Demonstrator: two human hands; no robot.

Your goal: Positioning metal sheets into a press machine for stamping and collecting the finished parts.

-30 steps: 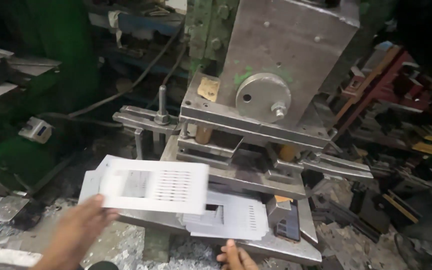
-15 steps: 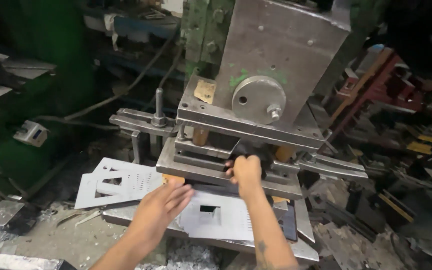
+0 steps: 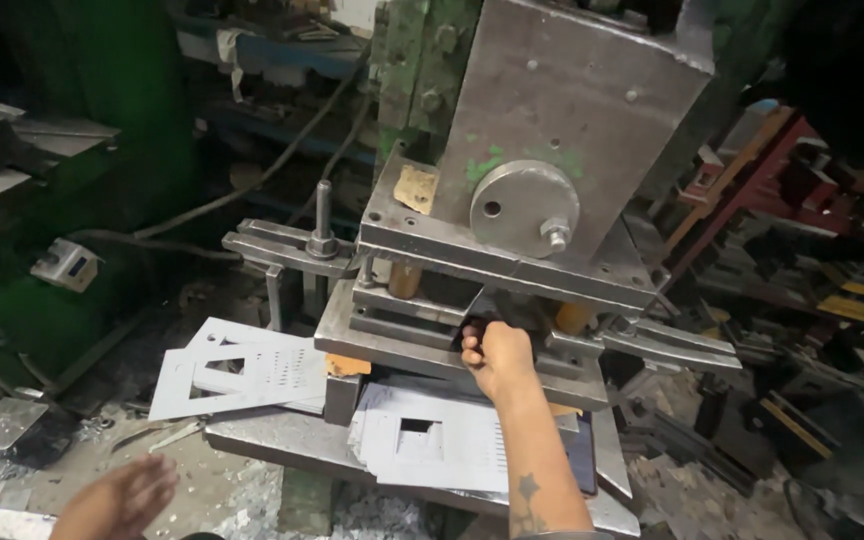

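My right hand (image 3: 497, 355) reaches into the gap of the press die (image 3: 402, 320), its fingers curled around a dark piece there. What that piece is I cannot make out. My left hand (image 3: 117, 495) hovers low at the bottom left, blurred, fingers apart and holding nothing. Under my right forearm, a stack of white punched metal sheets (image 3: 442, 445) lies on the press bed (image 3: 272, 440). Two or three more punched sheets (image 3: 237, 370) lie spread out left of the die.
The grey press ram block (image 3: 552, 130) with a round disc (image 3: 524, 208) hangs over the die. A guide post with a nut (image 3: 322, 220) stands at the left. Metal scrap litters the floor, with red and yellow parts (image 3: 812, 250) at the right.
My left hand has let go of a white sheet, now lying on the left pile, and has drawn back to the lower left. My right hand reached up to the die and stays there.
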